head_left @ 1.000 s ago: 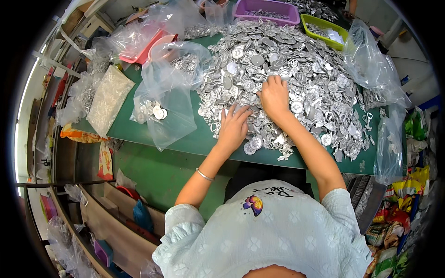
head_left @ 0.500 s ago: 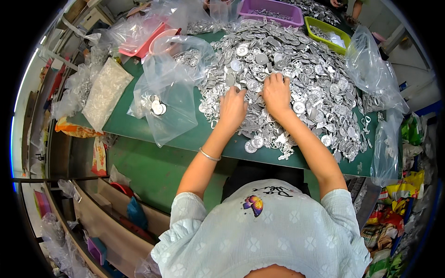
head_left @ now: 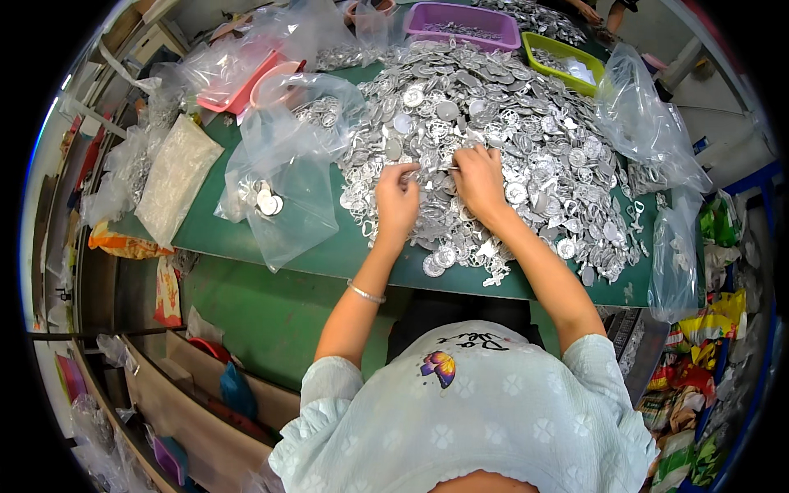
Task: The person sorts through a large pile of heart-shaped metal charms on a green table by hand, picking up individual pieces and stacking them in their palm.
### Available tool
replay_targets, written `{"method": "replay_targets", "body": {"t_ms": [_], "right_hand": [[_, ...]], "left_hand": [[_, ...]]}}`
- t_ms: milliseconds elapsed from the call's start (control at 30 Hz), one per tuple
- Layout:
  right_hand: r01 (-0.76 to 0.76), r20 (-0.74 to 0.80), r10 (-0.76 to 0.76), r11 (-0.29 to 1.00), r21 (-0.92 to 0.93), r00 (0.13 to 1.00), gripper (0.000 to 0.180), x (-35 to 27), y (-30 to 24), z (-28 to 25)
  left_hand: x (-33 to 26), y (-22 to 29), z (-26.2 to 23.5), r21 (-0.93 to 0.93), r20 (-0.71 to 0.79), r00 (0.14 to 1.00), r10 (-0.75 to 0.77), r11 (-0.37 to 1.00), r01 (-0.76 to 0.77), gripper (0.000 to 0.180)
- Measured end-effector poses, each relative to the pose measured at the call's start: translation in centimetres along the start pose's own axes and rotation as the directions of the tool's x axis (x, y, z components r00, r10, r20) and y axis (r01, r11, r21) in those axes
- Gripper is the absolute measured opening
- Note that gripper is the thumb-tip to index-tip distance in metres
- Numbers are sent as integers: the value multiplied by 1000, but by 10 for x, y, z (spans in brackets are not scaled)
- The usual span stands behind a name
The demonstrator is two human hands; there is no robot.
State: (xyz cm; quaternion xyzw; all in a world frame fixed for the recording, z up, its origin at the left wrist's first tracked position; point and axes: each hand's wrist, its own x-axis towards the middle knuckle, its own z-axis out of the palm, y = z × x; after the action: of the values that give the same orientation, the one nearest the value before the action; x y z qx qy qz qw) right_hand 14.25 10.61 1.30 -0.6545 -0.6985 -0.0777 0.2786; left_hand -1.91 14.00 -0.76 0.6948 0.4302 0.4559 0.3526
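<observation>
A wide heap of silver metal charms and medallions (head_left: pixel 542 123), many round and some openwork, covers much of the green table (head_left: pixel 316 261). My left hand (head_left: pixel 398 200) is over the heap's near left part, fingers curled and thumb and fingertips pinched together. Close by on the right, my right hand (head_left: pixel 479 179) bends its fingers down in a pinch toward the left one. Small silver bits show at both sets of fingertips, too small to tell apart from the heap below. A silver cross-shaped charm (head_left: pixel 496 271) lies at the near edge of the heap.
Left of the heap lies a clear plastic bag (head_left: pixel 283 222) with round silver discs (head_left: pixel 268 201). Beyond are a pink tray (head_left: pixel 238 90), a purple basin (head_left: pixel 509 34) and a lime-green basin (head_left: pixel 588 76). Another clear bag (head_left: pixel 649 115) lies right. Another person's hand (head_left: pixel 588 12) shows far back.
Both hands have drawn back slightly from the heap, and their fingers have closed into pinches near each other. The whole view has shifted a little.
</observation>
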Motion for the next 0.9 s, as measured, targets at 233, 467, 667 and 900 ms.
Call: {"method": "replay_targets", "body": {"t_ms": [233,467,667,900], "right_hand": [[-363,63,453,615,700,889,28,-35,29,-32],[-317,-72,347,911,263,935,18,-30,34,-57],[-182,-222,168,982,-42,961,15,-5,51,-35],[-164,-270,185,982,97,945,13,-12,54,-40]], "left_hand": [[-21,47,7,-791,501,756,-422,131,598,21],[-36,56,39,-654,744,580,-331,-187,733,21],[-44,57,46,-612,789,507,-346,-372,698,25],[-44,76,42,-634,773,544,-327,-342,694,45]]}}
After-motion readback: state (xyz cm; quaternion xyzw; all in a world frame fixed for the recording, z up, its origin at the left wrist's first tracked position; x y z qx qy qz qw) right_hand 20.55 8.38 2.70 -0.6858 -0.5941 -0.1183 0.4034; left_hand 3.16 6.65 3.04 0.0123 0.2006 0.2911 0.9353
